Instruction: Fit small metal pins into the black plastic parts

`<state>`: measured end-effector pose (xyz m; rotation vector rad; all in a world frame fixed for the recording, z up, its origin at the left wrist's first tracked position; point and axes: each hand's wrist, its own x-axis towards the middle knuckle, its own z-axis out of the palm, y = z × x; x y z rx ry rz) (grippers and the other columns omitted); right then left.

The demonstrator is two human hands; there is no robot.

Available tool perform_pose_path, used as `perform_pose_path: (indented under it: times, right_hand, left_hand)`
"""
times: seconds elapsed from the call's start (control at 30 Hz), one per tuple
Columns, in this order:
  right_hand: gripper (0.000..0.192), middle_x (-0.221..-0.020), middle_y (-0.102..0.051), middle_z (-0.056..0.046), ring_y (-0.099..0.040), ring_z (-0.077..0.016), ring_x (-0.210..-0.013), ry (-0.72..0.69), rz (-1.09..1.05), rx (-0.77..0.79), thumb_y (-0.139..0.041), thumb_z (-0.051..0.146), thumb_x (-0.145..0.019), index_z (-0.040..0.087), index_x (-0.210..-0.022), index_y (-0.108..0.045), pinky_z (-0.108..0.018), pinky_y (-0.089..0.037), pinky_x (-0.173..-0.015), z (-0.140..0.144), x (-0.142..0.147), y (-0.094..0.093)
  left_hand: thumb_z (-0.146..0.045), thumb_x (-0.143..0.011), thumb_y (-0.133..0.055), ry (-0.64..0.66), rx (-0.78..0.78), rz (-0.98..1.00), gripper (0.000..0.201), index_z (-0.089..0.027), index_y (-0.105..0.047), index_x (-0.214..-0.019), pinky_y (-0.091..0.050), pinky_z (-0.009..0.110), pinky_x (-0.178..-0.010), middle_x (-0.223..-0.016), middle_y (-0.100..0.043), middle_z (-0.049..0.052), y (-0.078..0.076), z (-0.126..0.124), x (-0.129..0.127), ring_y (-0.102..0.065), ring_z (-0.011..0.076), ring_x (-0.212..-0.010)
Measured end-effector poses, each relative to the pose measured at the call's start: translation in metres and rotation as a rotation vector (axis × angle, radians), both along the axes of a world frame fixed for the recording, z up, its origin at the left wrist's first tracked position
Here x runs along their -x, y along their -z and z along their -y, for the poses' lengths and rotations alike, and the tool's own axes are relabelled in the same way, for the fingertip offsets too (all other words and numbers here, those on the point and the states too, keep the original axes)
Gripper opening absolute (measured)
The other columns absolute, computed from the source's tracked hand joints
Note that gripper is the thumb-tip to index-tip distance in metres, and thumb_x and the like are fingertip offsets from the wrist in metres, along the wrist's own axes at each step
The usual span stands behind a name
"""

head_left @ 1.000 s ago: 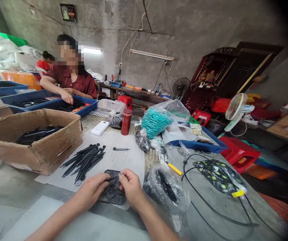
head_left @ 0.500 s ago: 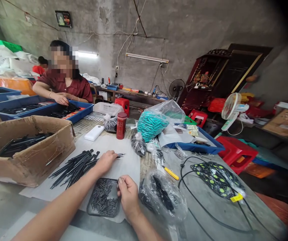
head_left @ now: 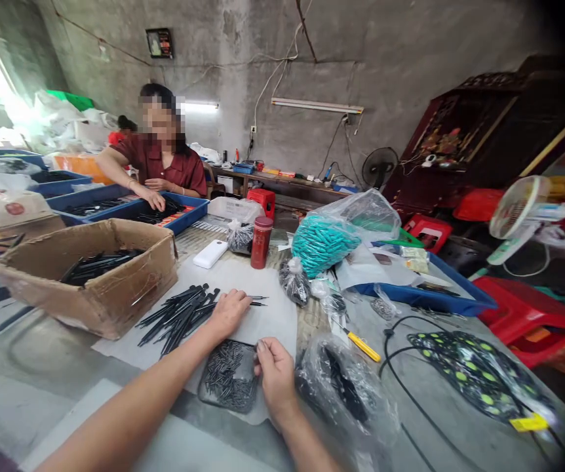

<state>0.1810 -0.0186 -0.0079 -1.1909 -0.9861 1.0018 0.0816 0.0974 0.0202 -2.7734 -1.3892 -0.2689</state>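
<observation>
My left hand (head_left: 231, 313) is closed over a few thin black sticks, and their pointed tips (head_left: 259, 301) stick out to its right, above white paper. Beside it on the left lies a fanned pile of long black sticks (head_left: 179, 321). My right hand (head_left: 276, 377) pinches the right rim of a shallow clear tray (head_left: 202, 393). Whether its fingertips also hold a small piece cannot be seen. Inside the tray lie many small dark metal pins (head_left: 228, 377).
A cardboard box (head_left: 130, 298) of black sticks stands left. Behind are a white power bank (head_left: 210, 254), a red cup (head_left: 261, 242) and a bag of teal pieces (head_left: 322, 242). Rightward lie a yellow-handled tool (head_left: 364, 345) and cables (head_left: 459, 367). A co-worker (head_left: 164, 164) reaches into a blue tray (head_left: 189, 219).
The view has turned left, so everything sits further right in the picture. The tips at my left hand show longer now. My right hand stays at the clear tray's rim.
</observation>
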Motion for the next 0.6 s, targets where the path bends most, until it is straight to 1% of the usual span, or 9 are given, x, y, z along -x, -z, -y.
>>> perform_pose_path:
  times: [0.07,0.13,0.2,0.27,0.37,0.47,0.6]
  right_hand:
    - [0.035,-0.047,-0.040,0.005,-0.035,-0.0075,-0.041,-0.002,-0.006,-0.001,-0.049,0.050,-0.071,0.018,-0.058,-0.044,-0.021,-0.028,-0.041,0.000,-0.001,0.001]
    - [0.034,-0.047,-0.040,0.005,-0.036,-0.0078,-0.041,-0.006,0.000,-0.006,-0.050,0.049,-0.071,0.018,-0.059,-0.046,-0.021,-0.029,-0.042,0.001,-0.001,0.002]
    - [0.033,-0.047,-0.041,0.005,-0.036,-0.0080,-0.041,-0.004,0.002,-0.013,-0.049,0.049,-0.072,0.017,-0.060,-0.047,-0.021,-0.029,-0.042,0.002,-0.001,0.002]
    - [0.033,-0.047,-0.041,0.005,-0.037,-0.0080,-0.041,-0.006,0.006,-0.021,-0.049,0.048,-0.072,0.017,-0.060,-0.047,-0.021,-0.030,-0.042,0.002,-0.001,0.002]
    - [0.032,-0.048,-0.042,0.005,-0.037,-0.0080,-0.041,-0.012,0.024,-0.028,-0.050,0.047,-0.072,0.017,-0.060,-0.047,-0.021,-0.030,-0.042,0.003,-0.001,0.002]
    - [0.032,-0.048,-0.043,0.004,-0.038,-0.0079,-0.041,-0.005,0.033,-0.036,-0.050,0.046,-0.072,0.017,-0.060,-0.048,-0.021,-0.030,-0.041,0.004,0.000,0.003]
    - [0.031,-0.049,-0.043,0.004,-0.038,-0.0080,-0.042,-0.015,0.051,-0.044,-0.049,0.046,-0.073,0.017,-0.060,-0.048,-0.021,-0.030,-0.042,0.005,0.000,0.006]
  left_hand:
    - [-0.017,-0.081,-0.041,0.003,0.007,0.010,0.021,-0.019,-0.056,-0.096,-0.038,0.031,-0.075,-0.098,-0.056,0.007,-0.007,0.008,0.021,-0.048,0.0205,-0.093]
    - [-0.014,-0.080,-0.041,-0.019,0.019,0.043,0.023,-0.019,-0.056,-0.096,-0.038,0.028,-0.076,-0.096,-0.056,0.005,-0.014,0.015,0.048,-0.049,0.0183,-0.091]
    - [-0.016,-0.080,-0.040,-0.106,0.034,0.102,0.021,-0.019,-0.056,-0.094,-0.039,0.026,-0.076,-0.093,-0.057,0.004,-0.018,0.021,0.078,-0.050,0.0173,-0.090]
    - [-0.020,-0.081,-0.038,-0.188,0.058,0.133,0.019,-0.020,-0.056,-0.088,-0.039,0.024,-0.074,-0.089,-0.058,0.003,-0.021,0.027,0.105,-0.053,0.0159,-0.084]
    - [-0.022,-0.080,-0.038,-0.303,0.097,0.124,0.018,-0.020,-0.055,-0.082,-0.039,0.024,-0.071,-0.083,-0.059,0.003,-0.021,0.034,0.134,-0.055,0.0164,-0.081]
    - [-0.023,-0.079,-0.038,-0.354,0.137,0.094,0.019,-0.019,-0.056,-0.080,-0.039,0.024,-0.071,-0.082,-0.061,0.003,-0.020,0.037,0.141,-0.056,0.0171,-0.081]
    - [-0.026,-0.079,-0.038,-0.383,0.136,0.084,0.020,-0.019,-0.057,-0.080,-0.040,0.026,-0.070,-0.084,-0.061,0.005,-0.019,0.033,0.128,-0.056,0.0184,-0.084]
